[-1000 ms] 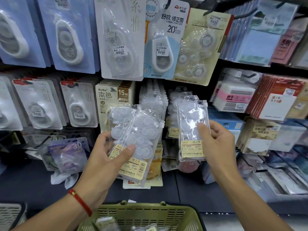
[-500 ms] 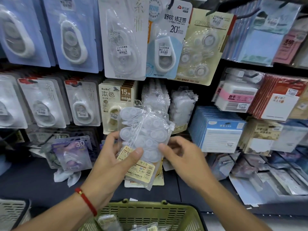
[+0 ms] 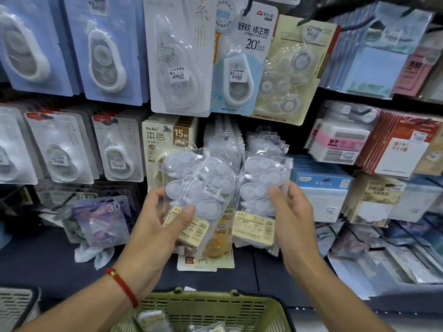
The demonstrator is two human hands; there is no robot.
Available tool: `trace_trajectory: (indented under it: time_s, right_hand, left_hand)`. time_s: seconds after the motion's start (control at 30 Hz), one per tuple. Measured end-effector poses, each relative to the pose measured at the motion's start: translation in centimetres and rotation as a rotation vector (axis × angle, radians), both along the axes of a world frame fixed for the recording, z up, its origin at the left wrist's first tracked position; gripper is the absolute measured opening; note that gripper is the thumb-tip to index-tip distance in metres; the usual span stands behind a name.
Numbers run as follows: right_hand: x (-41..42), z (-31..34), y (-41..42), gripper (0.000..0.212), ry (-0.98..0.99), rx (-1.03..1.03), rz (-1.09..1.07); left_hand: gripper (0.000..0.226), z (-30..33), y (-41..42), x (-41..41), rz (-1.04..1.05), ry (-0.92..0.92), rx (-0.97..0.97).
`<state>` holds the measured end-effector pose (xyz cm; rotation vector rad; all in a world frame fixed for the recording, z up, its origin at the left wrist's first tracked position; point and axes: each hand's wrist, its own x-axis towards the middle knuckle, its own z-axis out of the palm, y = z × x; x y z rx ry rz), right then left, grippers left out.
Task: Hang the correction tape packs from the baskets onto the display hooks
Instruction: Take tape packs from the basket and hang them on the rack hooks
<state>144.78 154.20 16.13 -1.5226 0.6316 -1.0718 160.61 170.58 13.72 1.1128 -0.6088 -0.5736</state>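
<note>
The left hand (image 3: 155, 226) gripped a fanned stack of clear correction tape packs (image 3: 199, 190), thumb pressed across the front just above the yellow label cards and the other fingers curled behind the left edge. The stack stood tilted, its tops leaning to the right, in front of the lower row of the display.

The right hand (image 3: 291, 216) held a second pack (image 3: 260, 188) just beside the stack, to its right. Its thumb lay on the pack's front near the right edge, and the remaining fingers wrapped behind, so the pack sat left of the palm and rose above it. This pack stood nearly upright, its cream label (image 3: 254, 227) hanging below the thumb. Its left edge met or overlapped the right edge of the stack; which one could not be told.

Behind both, more packs of the same kind (image 3: 265, 142) hung in the middle of the display. Whether the second pack's top was on a hook could not be made out.

A red cord bracelet (image 3: 122, 286) circled the left wrist. Below the hands, a green basket (image 3: 215, 307) held further packs at the bottom of the view.
</note>
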Motion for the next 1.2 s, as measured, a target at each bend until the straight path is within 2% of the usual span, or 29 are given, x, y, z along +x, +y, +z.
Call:
trace_trajectory:
  time_s: [0.13, 0.23, 0.6, 0.73, 0.8, 0.87, 0.93, 1.03, 1.1, 1.17, 1.2]
  right_hand:
    - [-0.9, 0.9, -1.7, 0.031, -0.017, -0.053, -0.057]
    - [-1.2, 1.0, -2.5, 0.024, -0.012, -0.059, -0.065]
    - [-2.0, 1.4, -3.6, 0.022, -0.016, -0.025, -0.036]
    - [-1.7, 1.1, -3.7, 0.021, 0.060, -0.065, -0.080]
    - [-1.9, 1.0, -3.6, 0.021, 0.181, -0.154, -0.156]
    - [-2.0, 1.0, -3.3, 0.039, 0.336, -0.336, -0.281]
    - [-1.8, 0.9, -2.6, 0.038, 0.376, -0.461, -0.314]
    - [-0.8, 0.6, -1.0, 0.017, 0.390, -0.386, -0.072]
    - [-0.1, 0.1, 0.3, 0.027, 0.427, -0.337, 0.118]
    - [0.6, -0.6, 1.3, 0.040, 0.396, -0.263, 0.196]
    - [0.8, -0.7, 1.7, 0.037, 0.353, -0.212, 0.211]
  left_hand:
    - [0.038, -0.1, 0.0, 0.2, 0.012, -0.010, 0.009]
    - [0.039, -0.1, -0.1, 0.2, 0.023, -0.017, 0.013]
    - [0.041, -0.1, 0.0, 0.2, 0.028, -0.023, 0.032]
    - [0.041, -0.1, 0.0, 0.2, 0.033, -0.024, 0.038]
    - [0.041, -0.1, 0.0, 0.0, 0.026, -0.025, 0.034]
    - [0.041, 0.0, 0.0, -0.1, 0.015, -0.023, 0.028]
    - [0.042, 0.0, 0.0, -0.3, -0.004, -0.023, 0.016]
    - [0.043, 0.0, 0.0, -0.5, -0.032, -0.044, 0.011]
    - [0.043, -0.1, 0.1, -0.7, -0.054, -0.071, 0.012]
    - [0.043, -0.3, 0.1, -0.8, -0.082, -0.093, 0.014]
    - [0.041, -0.4, 0.1, -0.8, -0.093, -0.097, 0.014]
